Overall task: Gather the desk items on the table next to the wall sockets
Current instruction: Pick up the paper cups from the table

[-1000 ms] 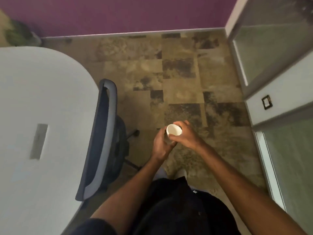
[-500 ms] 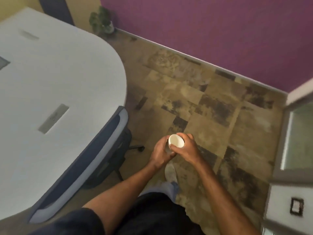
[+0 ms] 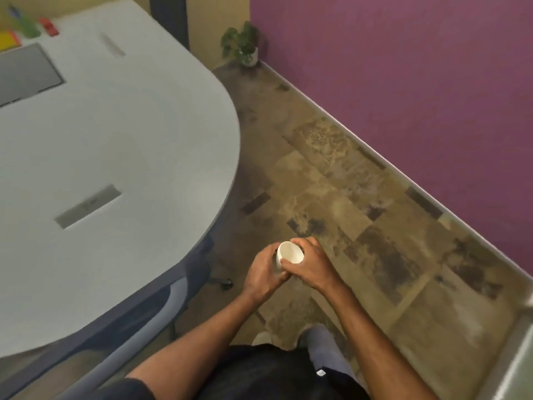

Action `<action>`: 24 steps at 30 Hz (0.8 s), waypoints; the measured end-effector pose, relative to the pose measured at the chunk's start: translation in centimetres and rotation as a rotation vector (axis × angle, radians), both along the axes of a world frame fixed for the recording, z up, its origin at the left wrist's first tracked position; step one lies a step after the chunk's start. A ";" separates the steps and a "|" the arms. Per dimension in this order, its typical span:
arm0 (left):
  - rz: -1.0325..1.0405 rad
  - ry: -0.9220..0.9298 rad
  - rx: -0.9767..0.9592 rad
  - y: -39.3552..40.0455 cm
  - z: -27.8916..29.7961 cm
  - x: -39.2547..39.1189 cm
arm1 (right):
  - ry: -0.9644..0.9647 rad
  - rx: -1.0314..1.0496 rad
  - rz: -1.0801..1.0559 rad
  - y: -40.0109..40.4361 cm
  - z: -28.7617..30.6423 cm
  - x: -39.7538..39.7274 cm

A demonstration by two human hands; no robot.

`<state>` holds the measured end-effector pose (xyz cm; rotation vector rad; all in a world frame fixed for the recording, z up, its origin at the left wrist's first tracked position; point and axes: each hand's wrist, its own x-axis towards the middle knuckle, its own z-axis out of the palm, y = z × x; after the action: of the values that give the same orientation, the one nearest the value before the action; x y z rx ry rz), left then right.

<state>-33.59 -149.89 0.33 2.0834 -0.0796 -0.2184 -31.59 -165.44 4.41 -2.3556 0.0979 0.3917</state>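
Both hands, the left hand (image 3: 264,272) and the right hand (image 3: 311,265), are closed around a small white cup (image 3: 289,253), held in the air above the floor, just off the rounded end of the white desk (image 3: 129,140). This looks like the carrying step. Colourful items (image 3: 28,27) sit at the desk's far corner, well apart, so next the cup likely needs carrying there and setting down upright.

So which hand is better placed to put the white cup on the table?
Probably the left hand: it wraps the white cup's side and is nearer the table. The right hand sits farther away.
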 end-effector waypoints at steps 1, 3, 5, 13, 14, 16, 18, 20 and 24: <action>0.058 0.005 0.003 0.1 -0.2 1.2 | 0.002 0.000 0.048 0.2 -0.2 2.1; 0.173 0.016 -0.009 0.3 -0.6 3.7 | 0.011 0.009 0.145 0.7 -0.8 6.3; 0.280 0.019 -0.029 0.4 -0.9 6.4 | 0.028 0.009 0.252 1.3 -1.3 10.7; 0.673 0.056 -0.068 1.4 0.9 16.7 | 0.053 0.115 0.623 5.1 0.5 27.7; 0.717 0.059 -0.098 1.7 1.0 17.6 | 0.043 0.134 0.679 5.8 1.1 29.6; 0.841 0.074 -0.096 2.3 1.5 19.4 | 0.026 0.186 0.784 7.5 2.1 33.0; 0.982 0.091 -0.072 3.1 2.3 20.8 | 0.033 0.213 0.850 9.7 3.6 35.7; 1.079 0.088 -0.090 4.1 2.7 22.0 | 0.018 0.254 0.910 12.2 4.6 38.0; 1.264 0.127 -0.075 6.5 1.7 23.3 | 0.035 0.232 1.038 17.3 4.6 41.8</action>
<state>-10.28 -143.34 2.01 1.6762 1.2361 0.4191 10.18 -148.16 9.02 -1.9916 -1.1222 0.8650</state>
